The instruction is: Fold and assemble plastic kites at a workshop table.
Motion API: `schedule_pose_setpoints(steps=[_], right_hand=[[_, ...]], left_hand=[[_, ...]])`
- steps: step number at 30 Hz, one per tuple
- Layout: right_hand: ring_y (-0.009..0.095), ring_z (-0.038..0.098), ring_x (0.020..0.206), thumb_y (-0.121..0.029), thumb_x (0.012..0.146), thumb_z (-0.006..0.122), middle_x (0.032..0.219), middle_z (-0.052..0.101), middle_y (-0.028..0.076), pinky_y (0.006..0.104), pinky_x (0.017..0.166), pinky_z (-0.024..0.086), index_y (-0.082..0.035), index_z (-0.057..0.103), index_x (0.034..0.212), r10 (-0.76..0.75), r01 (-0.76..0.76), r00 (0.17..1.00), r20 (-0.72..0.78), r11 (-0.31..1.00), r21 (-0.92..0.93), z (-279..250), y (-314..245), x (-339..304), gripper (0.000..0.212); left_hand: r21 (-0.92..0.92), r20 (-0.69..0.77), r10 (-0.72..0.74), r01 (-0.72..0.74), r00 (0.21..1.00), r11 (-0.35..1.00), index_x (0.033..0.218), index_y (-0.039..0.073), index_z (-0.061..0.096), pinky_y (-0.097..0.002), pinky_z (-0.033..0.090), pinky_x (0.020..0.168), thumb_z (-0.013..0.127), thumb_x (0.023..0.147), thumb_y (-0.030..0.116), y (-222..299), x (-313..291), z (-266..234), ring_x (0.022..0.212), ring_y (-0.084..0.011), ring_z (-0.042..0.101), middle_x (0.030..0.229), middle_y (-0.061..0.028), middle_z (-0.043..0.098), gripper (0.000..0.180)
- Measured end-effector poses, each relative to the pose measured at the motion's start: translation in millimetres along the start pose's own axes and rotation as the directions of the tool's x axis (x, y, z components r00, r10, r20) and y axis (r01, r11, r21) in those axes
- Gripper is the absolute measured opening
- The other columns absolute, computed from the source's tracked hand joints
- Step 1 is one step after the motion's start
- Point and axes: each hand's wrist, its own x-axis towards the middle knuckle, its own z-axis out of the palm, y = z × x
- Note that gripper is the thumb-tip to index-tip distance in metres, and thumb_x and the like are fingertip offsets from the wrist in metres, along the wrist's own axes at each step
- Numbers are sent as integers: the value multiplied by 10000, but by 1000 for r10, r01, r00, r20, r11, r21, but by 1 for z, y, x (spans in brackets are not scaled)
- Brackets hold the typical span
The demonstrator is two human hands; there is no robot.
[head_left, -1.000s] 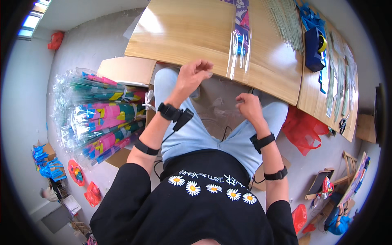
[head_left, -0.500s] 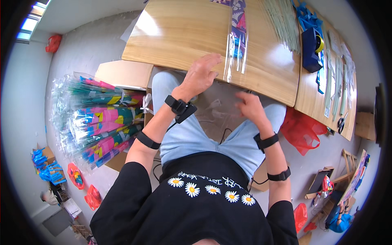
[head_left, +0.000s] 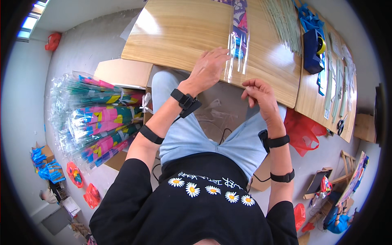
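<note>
A long clear plastic sleeve [head_left: 230, 67] lies on the wooden table, its near end at the front edge. Inside it is a narrow folded piece of patterned fabric [head_left: 240, 22] in purple, pink and blue. My left hand [head_left: 207, 69] rests over the table edge, fingers stretched toward the left side of the sleeve; whether the fingertips touch it is hard to tell. My right hand [head_left: 262, 97] is just off the front edge, right of the sleeve. Its fingers are loosely bent and apart, with nothing visible in them.
Several colourful rolled bundles in clear wrap [head_left: 104, 118] lie in an open cardboard box [head_left: 118, 73] at left. Thin pale sticks [head_left: 281, 24] are on the table's far right. A blue tape dispenser [head_left: 312, 51] and black scissors [head_left: 340, 125] are on the right table. A red bag [head_left: 301, 130] hangs below.
My left hand has shifted right, closer to the sleeve. My right hand has moved right and farther up toward the table edge. The sleeve lies in nearly the same place.
</note>
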Motion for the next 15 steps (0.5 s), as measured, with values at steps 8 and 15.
schedule_pose_setpoints(steps=[8,15], right_hand=[[244,632,915,-151,919,615,1030,670,155,384,792,513,16,596,1205,-494,281,866,-75,606,-745,14,2,26,332],[326,347,1415,-315,899,648,1483,422,189,487,1158,288,25,432,1411,-625,323,723,293,-69,-944,15,17,76,651]], left_hand=[[115,-2,18,-17,1000,993,1212,65,610,-561,342,1098,558,863,23,-2,9,9,1353,-290,448,1357,-103,566,355],[255,97,23,-47,995,966,1299,61,561,-586,281,1139,608,889,92,-2,18,21,1414,-278,371,1453,-92,480,415]])
